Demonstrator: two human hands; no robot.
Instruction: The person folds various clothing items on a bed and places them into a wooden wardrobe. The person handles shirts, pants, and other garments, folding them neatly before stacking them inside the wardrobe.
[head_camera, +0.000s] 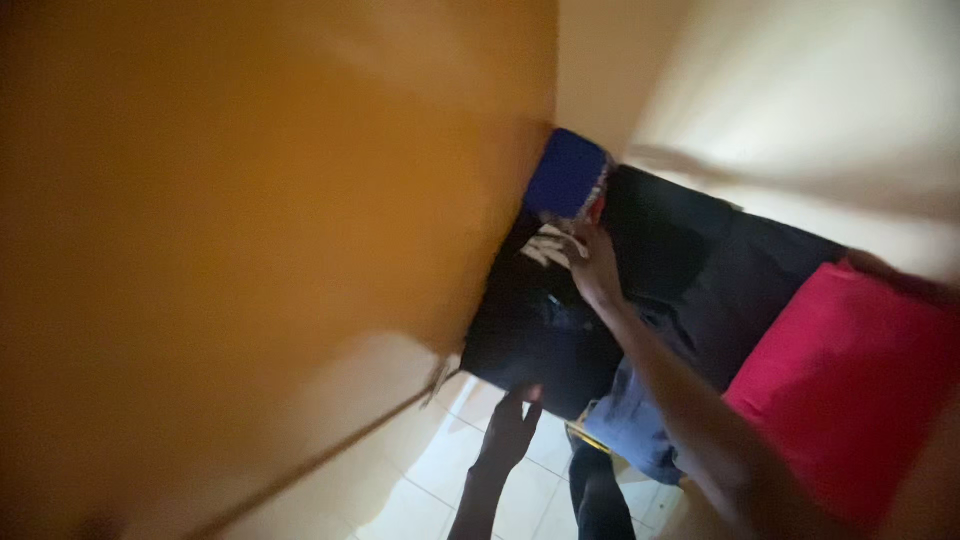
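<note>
- Head view, tilted and blurred: nearest the camera, the right forearm runs up from the bottom right edge toward the middle of the picture.
- Beside that forearm, at the right edge, lies a red cushion (850, 390), close to the camera and partly cut off by the frame.
- At the bottom centre the left hand (510, 430) reaches up with fingers spread, its fingertips touching the lower edge of a dark cloth (540, 340); whether it grips that edge or only touches it cannot be told.
- Below the left hand shows a pale tiled floor (440, 480).
- Light blue denim fabric (630, 420) hangs just right of the left hand, under the right forearm.
- Farther in, the right hand (585, 260) rests on the upper part of the dark cloth, fingers bent toward a pale, blurred patch; how firmly it closes on anything cannot be told.
- Dark cloth spreads over a dark bed or sofa surface (740, 270) behind the arm.
- Beyond the right hand sits a blue object (565, 172), in the far corner.
- An orange wall (250, 230) fills the left side; a cream wall (800, 90) rises behind.
</note>
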